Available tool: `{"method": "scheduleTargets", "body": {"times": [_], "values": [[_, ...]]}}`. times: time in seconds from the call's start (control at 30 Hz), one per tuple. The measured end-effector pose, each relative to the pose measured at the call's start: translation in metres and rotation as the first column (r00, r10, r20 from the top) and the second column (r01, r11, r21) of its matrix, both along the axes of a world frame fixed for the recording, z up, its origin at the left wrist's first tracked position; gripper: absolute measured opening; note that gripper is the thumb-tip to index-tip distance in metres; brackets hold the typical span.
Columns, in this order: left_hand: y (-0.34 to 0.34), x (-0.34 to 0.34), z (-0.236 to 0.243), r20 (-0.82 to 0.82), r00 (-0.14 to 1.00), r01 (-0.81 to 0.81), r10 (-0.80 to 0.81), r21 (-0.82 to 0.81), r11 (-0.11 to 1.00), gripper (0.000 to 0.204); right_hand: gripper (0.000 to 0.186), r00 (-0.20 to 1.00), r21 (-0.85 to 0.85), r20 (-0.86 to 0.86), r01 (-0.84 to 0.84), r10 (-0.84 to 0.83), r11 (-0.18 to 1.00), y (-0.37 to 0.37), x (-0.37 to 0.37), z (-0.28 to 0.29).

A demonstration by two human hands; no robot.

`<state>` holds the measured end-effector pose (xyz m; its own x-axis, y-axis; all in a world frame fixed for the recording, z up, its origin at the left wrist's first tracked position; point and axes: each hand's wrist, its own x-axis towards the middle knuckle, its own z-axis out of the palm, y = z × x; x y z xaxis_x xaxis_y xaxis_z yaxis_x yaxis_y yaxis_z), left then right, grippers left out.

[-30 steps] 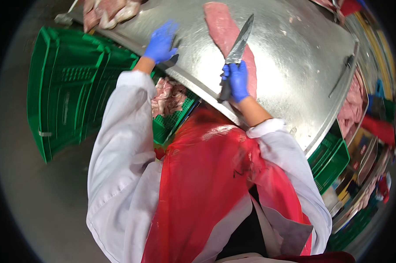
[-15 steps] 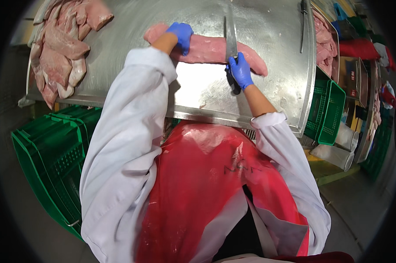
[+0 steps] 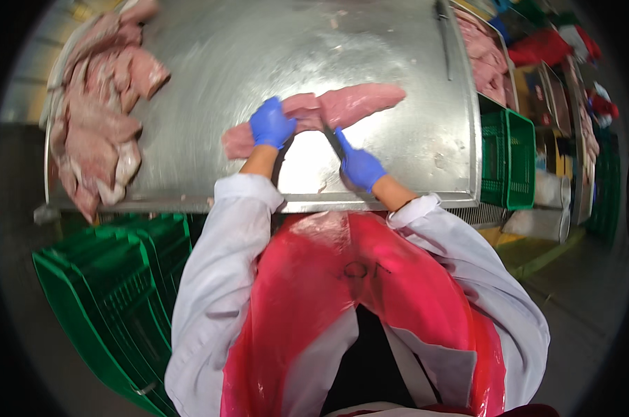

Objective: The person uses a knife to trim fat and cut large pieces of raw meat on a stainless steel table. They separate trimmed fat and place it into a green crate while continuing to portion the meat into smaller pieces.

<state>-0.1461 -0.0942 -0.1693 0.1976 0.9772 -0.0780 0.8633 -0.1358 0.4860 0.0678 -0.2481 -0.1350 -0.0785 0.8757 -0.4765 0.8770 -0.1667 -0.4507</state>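
Note:
A long piece of pink raw meat (image 3: 361,104) lies across the metal table in front of me. A cut runs across it near the middle; I cannot tell whether it passes all the way through. My left hand (image 3: 271,125), in a blue glove, grips the meat left of the cut, with the left end sticking out beyond the hand. My right hand (image 3: 362,168), also gloved in blue, is closed round a knife (image 3: 334,142), its index finger stretched along it. The knife points up and left into the cut, where most of the blade is hidden.
Large slabs of meat (image 3: 99,132) are heaped along the left edge of the metal table (image 3: 210,62). A long thin dark tool (image 3: 444,42) lies near its right edge. Beyond it stand a tray of meat (image 3: 482,62) and a green crate (image 3: 512,160). More green crates (image 3: 113,271) stand lower left.
The knife has moved left and nearer me, and its blade has gone from lying over the meat to being mostly hidden at the cut. The meat's right part now angles upward. My view has shifted.

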Motion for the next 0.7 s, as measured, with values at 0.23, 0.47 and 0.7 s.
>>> {"method": "scheduleTargets", "body": {"times": [0.23,0.47,0.7], "values": [[0.040,-0.084,-0.030,0.183,0.959,-0.172,0.214,-0.221,0.960,0.062,0.084,0.991,-0.085,-0.095,-0.102,0.094,0.991,-0.053,0.049,0.020],[-0.052,-0.025,0.043,0.777,0.539,0.314,0.325,-0.544,0.778,0.061,0.079,0.630,-0.188,-0.675,0.357,-0.384,0.915,-0.179,0.177,0.049],[0.001,0.297,0.188,0.872,0.090,0.624,0.481,-0.426,0.655,0.049,0.079,0.318,-0.201,-0.780,0.689,-0.539,0.696,-0.217,0.279,0.026]]}}
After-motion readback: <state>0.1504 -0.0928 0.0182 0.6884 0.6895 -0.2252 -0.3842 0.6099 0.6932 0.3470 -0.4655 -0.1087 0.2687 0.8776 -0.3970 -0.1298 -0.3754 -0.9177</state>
